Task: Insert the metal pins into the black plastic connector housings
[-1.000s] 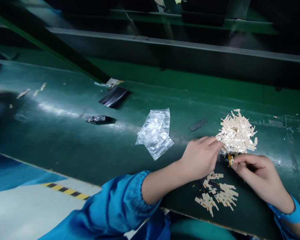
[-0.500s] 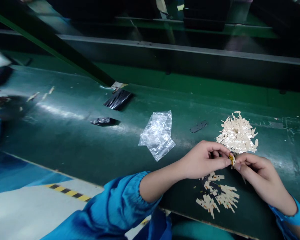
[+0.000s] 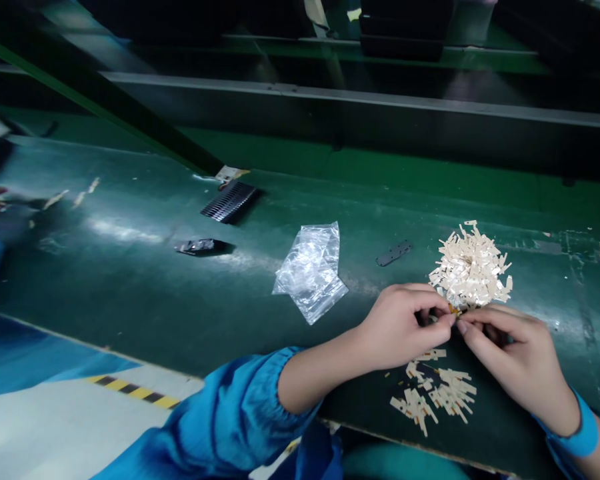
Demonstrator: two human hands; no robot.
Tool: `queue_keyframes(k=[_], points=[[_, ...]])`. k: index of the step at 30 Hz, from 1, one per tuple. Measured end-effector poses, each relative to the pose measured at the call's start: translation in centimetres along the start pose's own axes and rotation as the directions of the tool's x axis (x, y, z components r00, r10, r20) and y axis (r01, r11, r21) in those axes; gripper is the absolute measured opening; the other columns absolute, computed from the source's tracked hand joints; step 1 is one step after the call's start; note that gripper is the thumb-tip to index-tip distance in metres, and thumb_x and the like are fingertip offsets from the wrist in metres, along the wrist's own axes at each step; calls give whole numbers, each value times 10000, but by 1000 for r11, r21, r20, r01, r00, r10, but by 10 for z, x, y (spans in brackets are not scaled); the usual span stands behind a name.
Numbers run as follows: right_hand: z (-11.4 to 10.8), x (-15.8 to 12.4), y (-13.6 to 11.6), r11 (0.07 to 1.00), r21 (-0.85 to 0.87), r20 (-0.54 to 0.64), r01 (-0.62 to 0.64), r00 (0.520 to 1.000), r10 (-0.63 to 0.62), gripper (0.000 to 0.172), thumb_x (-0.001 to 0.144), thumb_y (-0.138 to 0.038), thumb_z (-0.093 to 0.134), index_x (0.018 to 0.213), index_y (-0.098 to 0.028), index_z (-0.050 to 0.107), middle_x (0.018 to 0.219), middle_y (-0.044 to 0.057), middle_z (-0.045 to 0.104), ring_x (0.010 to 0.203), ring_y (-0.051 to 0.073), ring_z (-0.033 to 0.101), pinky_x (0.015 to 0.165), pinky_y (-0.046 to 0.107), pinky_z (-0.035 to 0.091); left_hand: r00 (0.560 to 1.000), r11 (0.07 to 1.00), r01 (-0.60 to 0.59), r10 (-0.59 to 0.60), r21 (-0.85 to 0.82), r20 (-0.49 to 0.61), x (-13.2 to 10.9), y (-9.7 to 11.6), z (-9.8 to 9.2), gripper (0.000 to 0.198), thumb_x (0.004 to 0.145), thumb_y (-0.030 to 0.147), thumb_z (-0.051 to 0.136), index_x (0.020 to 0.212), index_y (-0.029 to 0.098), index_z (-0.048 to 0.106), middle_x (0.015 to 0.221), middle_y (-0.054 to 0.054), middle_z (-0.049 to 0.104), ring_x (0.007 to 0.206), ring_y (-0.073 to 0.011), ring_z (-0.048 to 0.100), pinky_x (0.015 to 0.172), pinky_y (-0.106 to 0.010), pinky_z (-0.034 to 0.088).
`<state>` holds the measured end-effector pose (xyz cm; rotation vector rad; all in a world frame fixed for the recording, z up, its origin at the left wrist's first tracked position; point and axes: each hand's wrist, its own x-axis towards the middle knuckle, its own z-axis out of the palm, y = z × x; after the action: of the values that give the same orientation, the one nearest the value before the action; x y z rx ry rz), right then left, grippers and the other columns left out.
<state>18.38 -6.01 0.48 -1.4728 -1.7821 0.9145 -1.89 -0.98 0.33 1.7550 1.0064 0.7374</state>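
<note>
A dark green work surface (image 3: pixel 130 280) runs across the view, with a grey rail and darker shelving behind it. The person's left hand (image 3: pixel 400 327) and right hand (image 3: pixel 515 357) meet fingertip to fingertip at the near edge of a large heap of cream strips (image 3: pixel 471 267). Both are pinched on a small piece (image 3: pixel 453 309) held between them just above the surface. It shows a trace of yellow, but it is too small and too covered by the fingers to tell its shape.

Below the hands, close to the front edge of the surface, lies a smaller scatter of strips (image 3: pixel 433 393), well thinner than the heap.

A crumpled clear plastic bag (image 3: pixel 310 270) lies to the left of the left hand. A flat black plate (image 3: pixel 394 253) rests between the bag and the heap. Further left are a small black part (image 3: pixel 200 247) and, beyond it, a black ribbed part (image 3: pixel 230 200). Blue sleeves cover both forearms.
</note>
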Motion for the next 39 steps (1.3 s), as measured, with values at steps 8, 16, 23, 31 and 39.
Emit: queue_keyframes(k=[8, 16, 23, 31, 39], points=[[3, 0, -2, 991, -96, -49, 95, 994, -100, 127, 942, -184, 646, 852, -199, 735, 696, 2, 669, 570, 145, 566, 542, 279, 430, 985, 981, -167, 163, 94, 48, -3, -2, 0, 175, 883, 164, 606, 780, 179, 747, 709, -5, 717, 661, -130, 630, 661, -262, 496], [1, 2, -5, 993, -39, 68, 114, 992, -111, 183, 949, -153, 591, 815, -193, 708, 720, 18, 683, 640, 159, 629, 608, 292, 466, 964, 965, -212, 180, 152, 197, -4, -2, -6, 211, 931, 184, 564, 827, 176, 747, 737, -16, 718, 671, -126, 646, 646, -251, 516], [0, 3, -2, 1000, 23, 104, 20, 994, -22, 206, 868, -107, 585, 732, -209, 701, 666, -9, 650, 610, 154, 601, 595, 288, 447, 935, 935, -286, 224, 208, 276, -3, 1, -8, 214, 948, 169, 530, 916, 171, 742, 818, -39, 737, 740, -146, 658, 728, -284, 550], [-2, 5, -3, 1000, 28, 118, 15, 993, -18, 205, 838, -103, 580, 734, -213, 718, 680, -5, 677, 599, 158, 608, 583, 292, 447, 939, 945, -272, 220, 180, 265, -1, -2, -9, 199, 921, 170, 551, 908, 184, 749, 802, -29, 727, 715, -142, 646, 687, -274, 521], [1, 4, -5, 1000, 19, 101, 7, 995, -9, 226, 846, -111, 577, 680, -213, 692, 649, -5, 661, 592, 162, 604, 581, 295, 447, 940, 942, -276, 222, 193, 261, -2, 0, -7, 196, 921, 160, 558, 898, 182, 751, 798, -29, 728, 725, -147, 661, 696, -269, 521]])
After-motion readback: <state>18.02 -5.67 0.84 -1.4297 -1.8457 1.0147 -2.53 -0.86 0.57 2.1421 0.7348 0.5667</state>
